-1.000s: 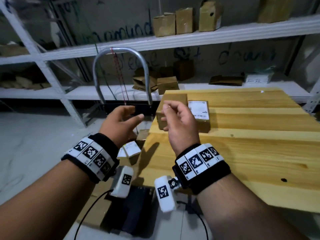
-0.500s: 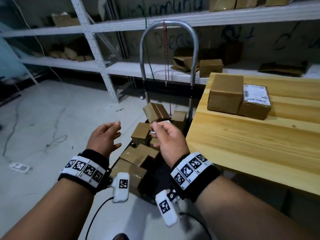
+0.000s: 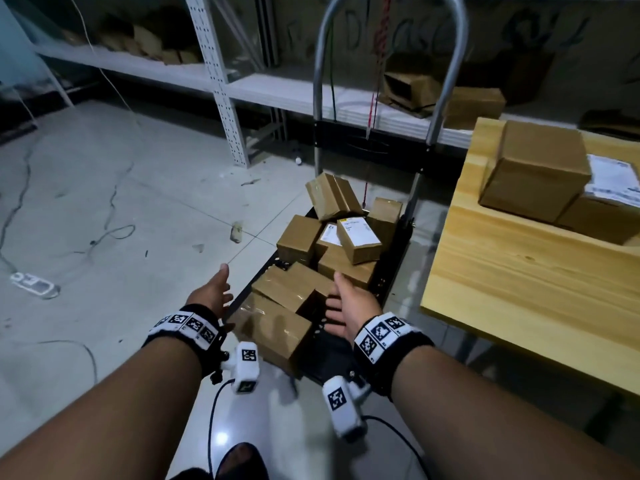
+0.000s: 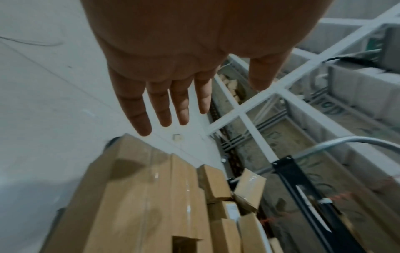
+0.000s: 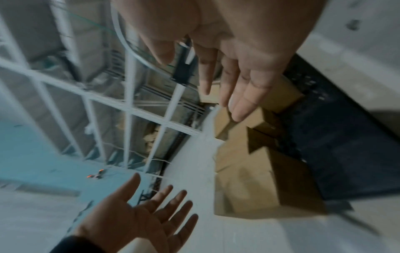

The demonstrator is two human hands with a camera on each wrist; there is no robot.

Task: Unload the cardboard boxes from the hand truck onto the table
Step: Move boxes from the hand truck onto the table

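Observation:
Several brown cardboard boxes lie in a loose pile on the black deck of the hand truck, whose bent metal handle rises at the far end. My left hand hovers open to the left of the nearest boxes, fingers spread, holding nothing. On their right side my right hand is open too, palm turned toward the boxes, fingers straight. Two boxes stand on the wooden table at the right, one with a white label.
White metal shelving with more cardboard runs along the far wall behind the hand truck. Cables and a power strip lie on the tiled floor at left. The table's near corner is close to the truck's right side.
My view has swung from the table down to the hand truck. Both hands have dropped and reached toward the near boxes, and the right hand's curled fingers have straightened out.

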